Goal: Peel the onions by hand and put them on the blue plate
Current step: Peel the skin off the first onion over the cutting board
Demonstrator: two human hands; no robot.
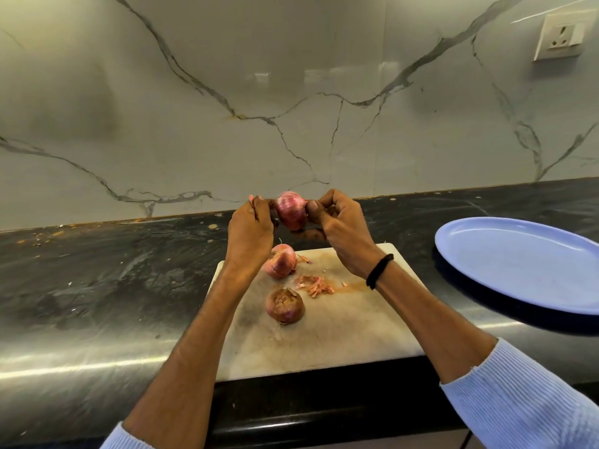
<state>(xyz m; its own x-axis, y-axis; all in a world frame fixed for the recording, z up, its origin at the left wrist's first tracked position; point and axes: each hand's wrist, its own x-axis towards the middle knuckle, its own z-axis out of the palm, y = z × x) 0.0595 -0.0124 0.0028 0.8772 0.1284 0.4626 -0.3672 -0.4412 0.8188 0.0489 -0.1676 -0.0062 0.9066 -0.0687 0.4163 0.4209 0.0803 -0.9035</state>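
Both hands pinch red onion in air above far edge of cutting board: left hand on its left side, right hand on right, maybe holding loose skin. Two more onions and peel scraps lie on board. Blue plate sits at counter's right edge.

Light's being bounced hard off the counter: polished dark stone, proper glossy. The marble-look wall is being lit up shiny too. The cutting board is being shown up matt and stained, the blue plate smooth, plastic-ish, the held onion slick, the sleeve ribbed knit.
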